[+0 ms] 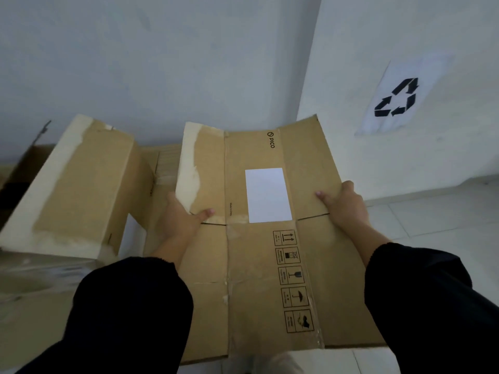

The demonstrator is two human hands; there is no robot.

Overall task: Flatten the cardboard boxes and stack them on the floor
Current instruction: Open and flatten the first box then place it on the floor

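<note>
A flattened brown cardboard box (259, 265) with a white label, a PICO logo and handling symbols fills the middle of the view, held flat in front of me. My left hand (183, 217) grips its left edge, thumb on top. At the right edge my right hand (344, 203) holds on the same way. Both arms wear black sleeves. The far flaps of the box curl slightly upward.
More cardboard (81, 184) with torn whitish strips lies to the left, over other cardboard below it. An open box (24, 168) sits at the far left. White walls meet in a corner ahead; a recycling sign (397, 98) hangs on the right wall. Pale floor tiles (432, 217) show on the right.
</note>
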